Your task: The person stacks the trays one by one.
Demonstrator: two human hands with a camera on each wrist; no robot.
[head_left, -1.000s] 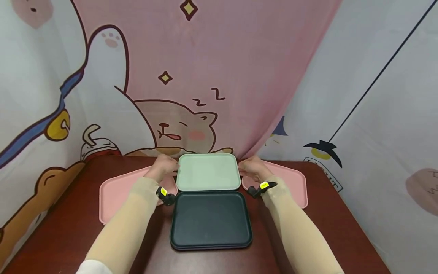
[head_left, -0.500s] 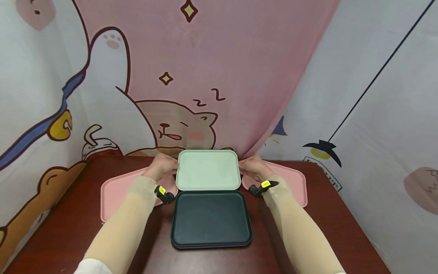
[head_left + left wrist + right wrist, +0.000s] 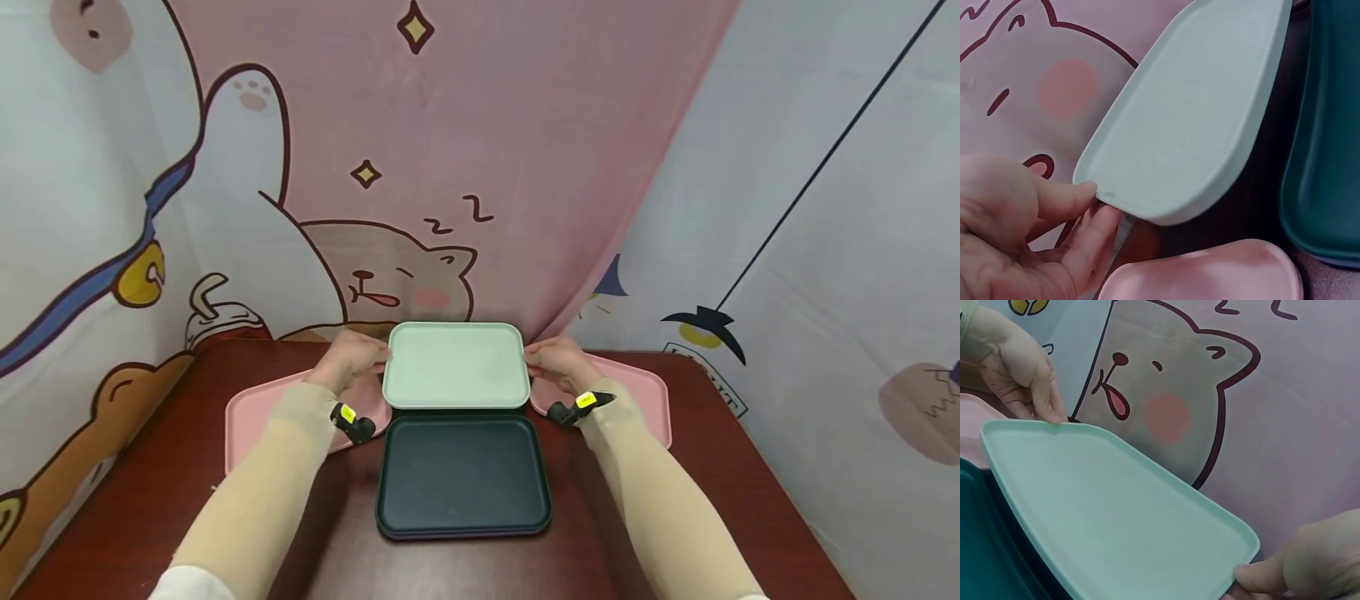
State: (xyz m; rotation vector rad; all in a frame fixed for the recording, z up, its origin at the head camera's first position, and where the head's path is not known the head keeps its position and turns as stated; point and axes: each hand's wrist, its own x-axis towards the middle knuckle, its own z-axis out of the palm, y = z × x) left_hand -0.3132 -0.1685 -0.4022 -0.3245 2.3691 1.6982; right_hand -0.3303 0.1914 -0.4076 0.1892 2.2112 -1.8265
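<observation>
A pale green rectangular tray (image 3: pixel 457 365) is held up off the table by both hands, one at each short end. My left hand (image 3: pixel 351 360) pinches its left rim, thumb on top and fingers beneath, as the left wrist view shows with the tray (image 3: pixel 1172 119). At the opposite end my right hand (image 3: pixel 561 363) pinches the rim; in the right wrist view the thumb of that hand (image 3: pixel 1316 562) lies over the tray's edge. Just in front, a dark blue-green tray (image 3: pixel 463 475) lies on the table, apparently with another under it.
Pink trays lie on both sides, one (image 3: pixel 251 417) under the left forearm and one (image 3: pixel 637 396) beyond the right wrist. The brown table (image 3: pixel 720 500) ends at a cartoon-printed cloth (image 3: pixel 555 167) behind the green tray.
The green tray has risen off the table in both hands, its near edge now apart from the dark tray. A dark strip shows in the gap. The other trays stay put.
</observation>
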